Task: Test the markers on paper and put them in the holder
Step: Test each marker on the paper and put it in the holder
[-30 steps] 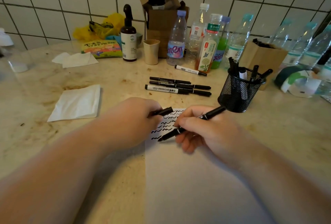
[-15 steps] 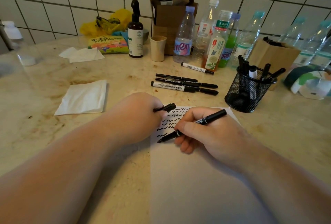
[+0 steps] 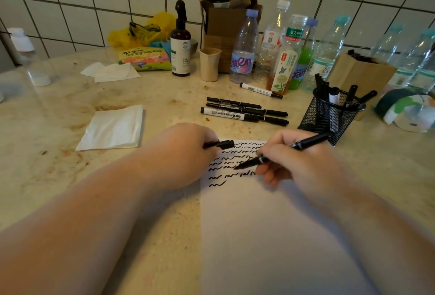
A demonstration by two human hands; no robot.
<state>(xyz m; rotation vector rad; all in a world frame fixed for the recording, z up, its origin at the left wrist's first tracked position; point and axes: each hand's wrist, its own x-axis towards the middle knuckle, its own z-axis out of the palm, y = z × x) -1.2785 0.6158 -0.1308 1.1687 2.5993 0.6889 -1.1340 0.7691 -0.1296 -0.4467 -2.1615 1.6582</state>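
R hand (image 3: pixel 303 165) pinches slim black marker (image 3: pixel 280 152), tip on white paper (image 3: pixel 270 235) w/ wavy ink rows. L hand (image 3: pixel 186 151) grips its cap (image 3: pixel 222 145). Round black mesh holder (image 3: pixel 329 115) at 1 o'clock on mottled stone surface (image 3: pixel 58 129).

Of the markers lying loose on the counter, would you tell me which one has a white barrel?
The lone white marker lying nearest the bottles; the three markers grouped nearer the paper have black barrels.

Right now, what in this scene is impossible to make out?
- Head view: the cap in the left hand; the fingers hide all but its end.
- Lower ends of the markers in the mesh holder, behind its mesh.
- The marker in the right hand: print too small.
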